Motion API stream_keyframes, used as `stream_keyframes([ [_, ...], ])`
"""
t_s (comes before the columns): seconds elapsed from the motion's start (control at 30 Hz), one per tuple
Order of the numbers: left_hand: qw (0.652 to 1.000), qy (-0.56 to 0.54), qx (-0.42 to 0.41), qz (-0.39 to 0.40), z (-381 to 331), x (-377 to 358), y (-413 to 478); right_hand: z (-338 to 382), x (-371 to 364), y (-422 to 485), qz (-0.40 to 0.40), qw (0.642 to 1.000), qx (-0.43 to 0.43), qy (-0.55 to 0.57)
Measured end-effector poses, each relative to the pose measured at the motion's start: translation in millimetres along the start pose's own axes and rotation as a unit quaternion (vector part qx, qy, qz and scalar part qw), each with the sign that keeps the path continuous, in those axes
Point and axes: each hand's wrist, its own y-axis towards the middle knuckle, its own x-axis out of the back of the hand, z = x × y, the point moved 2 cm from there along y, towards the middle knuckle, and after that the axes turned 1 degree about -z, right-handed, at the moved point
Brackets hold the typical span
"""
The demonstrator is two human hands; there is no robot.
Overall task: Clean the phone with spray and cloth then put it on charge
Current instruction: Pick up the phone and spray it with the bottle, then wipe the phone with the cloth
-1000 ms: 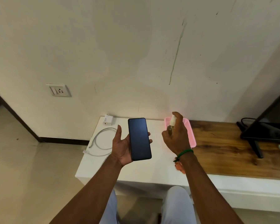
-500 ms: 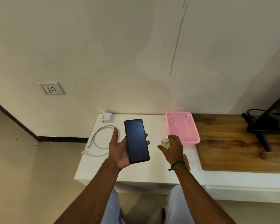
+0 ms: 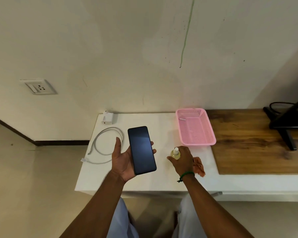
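Observation:
My left hand (image 3: 122, 160) holds a dark phone (image 3: 141, 150), screen up, above the white table (image 3: 144, 184). My right hand (image 3: 181, 159) grips a small spray bottle (image 3: 175, 153) of yellowish liquid low over the table, to the right of the phone. An orange cloth (image 3: 199, 166) lies on the table just right of that hand, partly hidden by it. A white charger plug (image 3: 108, 117) sits at the table's back left, and a white cable (image 3: 102, 148) is looped in front of it. A wall socket (image 3: 39, 87) is on the wall to the left.
A pink plastic basket (image 3: 196, 127) stands behind my right hand. A wooden surface (image 3: 251, 143) takes up the table's right part, with a black screen stand and cord (image 3: 285, 121) at its far right. Bare floor lies to the left.
My right hand has come down with the spray bottle from in front of the basket to just above the table. The phone in my left hand has stayed nearly in place.

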Motion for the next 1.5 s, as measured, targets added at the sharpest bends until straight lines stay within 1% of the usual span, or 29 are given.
stream_keyframes([
  [0.2, 1.0, -0.001, 0.004, -0.011, 3, 1, 3, -12, -6, 0, -0.002, 1.0, -0.013, -0.005],
  [0.6, 1.0, 0.003, 0.008, -0.021, 2, 0, 3, -5, -1, -3, -0.015, 1.0, -0.016, 0.009],
  [0.77, 1.0, 0.009, 0.005, -0.02, 1, -1, 3, 3, 9, -8, 0.029, 0.999, -0.011, -0.006],
  [0.87, 1.0, 0.011, 0.003, -0.019, 1, -4, 2, 5, 27, -16, 0.039, 0.998, 0.018, -0.034],
  [0.93, 1.0, 0.011, 0.0, -0.023, 1, -6, 2, 4, 46, -19, 0.017, 0.998, 0.042, -0.036],
  [1.0, 1.0, 0.012, -0.004, -0.028, 1, -8, 0, -4, 68, -20, -0.026, 0.999, 0.043, -0.01],
  [1.07, 1.0, 0.011, -0.004, -0.028, 1, -10, -1, -15, 89, -18, -0.086, 0.996, 0.015, -0.013],
  [1.1, 1.0, 0.01, -0.004, -0.028, 2, -11, -2, -20, 97, -17, -0.098, 0.995, -0.013, -0.022],
  [1.17, 1.0, 0.01, -0.003, -0.023, 2, -11, -2, -37, 100, -10, -0.073, 0.994, -0.064, -0.046],
  [1.23, 1.0, 0.012, 0.003, -0.017, 4, -12, -2, -47, 97, -9, -0.034, 0.993, -0.09, -0.075],
  [1.33, 1.0, 0.012, 0.009, -0.008, 7, -16, -3, -48, 88, -8, 0.026, 0.984, -0.104, -0.144],
  [1.4, 1.0, 0.012, 0.012, -0.003, 7, -18, -4, -44, 81, -7, 0.066, 0.978, -0.105, -0.166],
  [1.5, 1.0, 0.017, 0.014, -0.003, 7, -19, -4, -44, 72, -4, 0.086, 0.973, -0.103, -0.186],
])
